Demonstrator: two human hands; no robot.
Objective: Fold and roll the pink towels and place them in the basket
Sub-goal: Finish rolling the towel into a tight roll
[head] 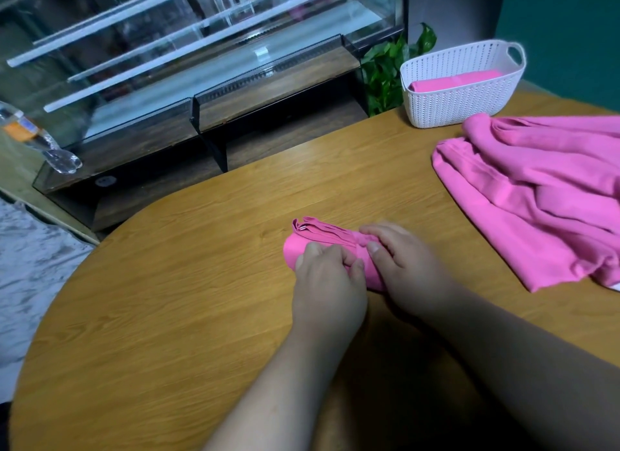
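No legible text is found; the orange label (20, 131) on the plastic bottle (40, 138) is too blurred.

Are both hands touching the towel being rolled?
Touching. In the head view the left hand and right hand both lie on the rolled towel, fingers curled over it.

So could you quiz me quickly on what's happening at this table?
1. True or false: the white lattice plastic basket is empty.
2. Which grips the half-rolled pink towel: A left hand only, B right hand only, C both?
3. Fill in: the loose pink towel heap lies on the oval wooden ____.
Key: 1 false, a folded pink towel lies inside; 2 C; 3 table.
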